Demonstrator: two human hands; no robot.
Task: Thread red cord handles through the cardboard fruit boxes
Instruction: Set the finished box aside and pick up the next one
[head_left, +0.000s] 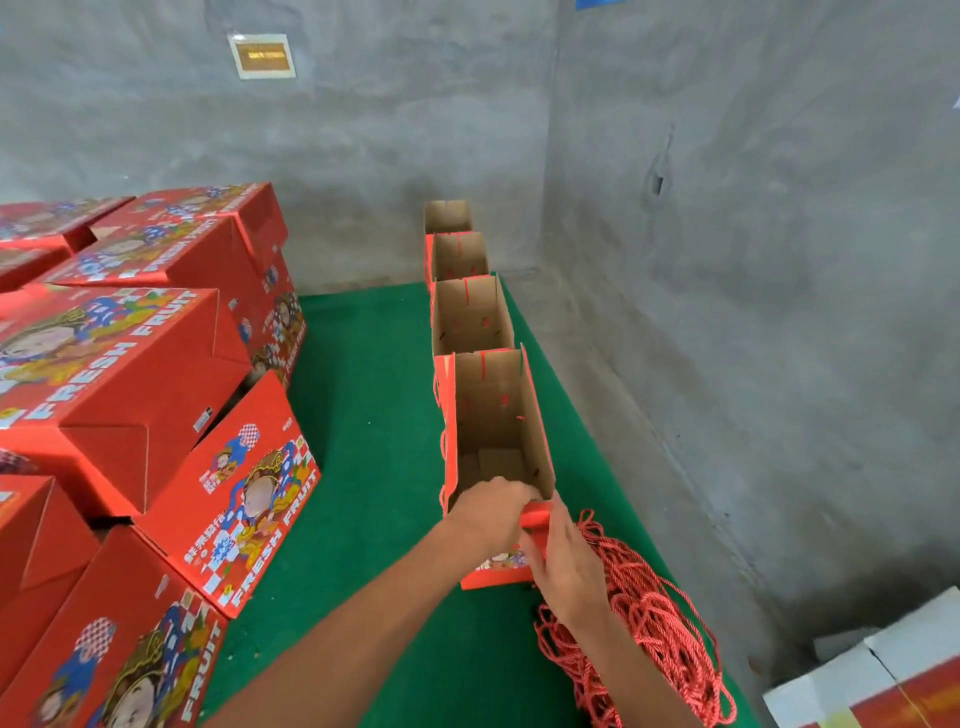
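Across the green surface (374, 395), the biggest hazard is the stack of printed fruit boxes (119, 374) on the left: several lean at angles, and a nudge from the left forearm could, I judge, tip one toward the work. Next, the row of open boxes (467, 312) runs along the right edge of the surface, so a hard pull on the nearest box (493, 415) might drag it off that edge. Beside it, the heap of red cords (639, 623) lies loose and tangled under the right wrist; drawing one out could snag others. The left hand (488, 512) curls over the box's near rim, and the right hand (563, 566) pinches the red flap there; whether either holds a cord, I cannot tell.
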